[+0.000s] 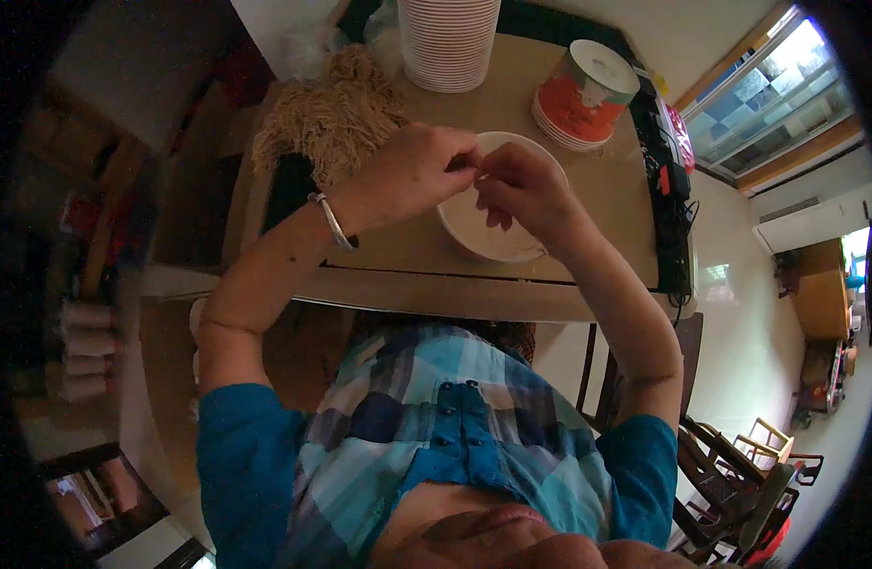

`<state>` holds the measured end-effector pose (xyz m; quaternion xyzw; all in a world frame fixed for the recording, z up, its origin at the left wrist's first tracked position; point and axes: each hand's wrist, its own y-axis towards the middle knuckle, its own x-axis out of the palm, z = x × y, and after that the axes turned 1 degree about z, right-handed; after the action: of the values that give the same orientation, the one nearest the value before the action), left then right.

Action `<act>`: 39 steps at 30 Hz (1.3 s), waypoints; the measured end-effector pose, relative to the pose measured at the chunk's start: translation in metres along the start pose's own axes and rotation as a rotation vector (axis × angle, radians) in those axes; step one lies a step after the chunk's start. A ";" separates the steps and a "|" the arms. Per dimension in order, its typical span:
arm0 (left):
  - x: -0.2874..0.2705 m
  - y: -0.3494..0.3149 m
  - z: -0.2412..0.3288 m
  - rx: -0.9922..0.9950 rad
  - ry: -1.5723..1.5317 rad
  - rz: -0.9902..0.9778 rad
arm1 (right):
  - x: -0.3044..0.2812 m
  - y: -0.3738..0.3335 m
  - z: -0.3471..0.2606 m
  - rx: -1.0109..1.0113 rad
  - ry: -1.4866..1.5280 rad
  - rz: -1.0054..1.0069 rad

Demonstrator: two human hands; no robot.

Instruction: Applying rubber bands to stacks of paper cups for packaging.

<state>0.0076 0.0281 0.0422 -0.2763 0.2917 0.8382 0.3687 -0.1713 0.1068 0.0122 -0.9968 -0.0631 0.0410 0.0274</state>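
Note:
My left hand [426, 171], with a silver bracelet on its wrist, is closed in a pinch over the rim of a white round paper tub [479, 248]. My right hand [529, 190] meets it fingertip to fingertip above the tub's opening, its thumb and forefinger pressed together and the other fingers curled. Whatever lies between the fingertips is too small to make out. Just left of the tub, beyond my left forearm, lies a tangled bundle of beige strings [327, 119]. A thin strand seems to lie at the tub's near right rim.
A tall stack of white tubs [449, 43] stands at the back of the table [417, 242]. An orange and green printed tub [588, 100] sits at the back right. Clear plastic bags [313, 47] lie behind the strings. Dark cables [678, 209] run along the right edge. Wooden chairs [739, 474] stand farther right.

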 end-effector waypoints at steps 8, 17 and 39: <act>-0.001 -0.003 -0.015 0.025 -0.022 -0.036 | 0.000 0.000 -0.001 0.001 -0.146 0.039; -0.004 -0.004 -0.031 -0.050 -0.156 -0.075 | -0.001 0.001 0.004 -0.053 -0.227 0.040; 0.054 -0.034 -0.026 -0.654 -0.810 0.035 | -0.013 -0.006 0.000 0.077 0.101 0.121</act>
<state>0.0094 0.0539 -0.0222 -0.0258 -0.1468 0.9314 0.3321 -0.1848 0.1114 0.0135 -0.9978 0.0003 -0.0055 0.0662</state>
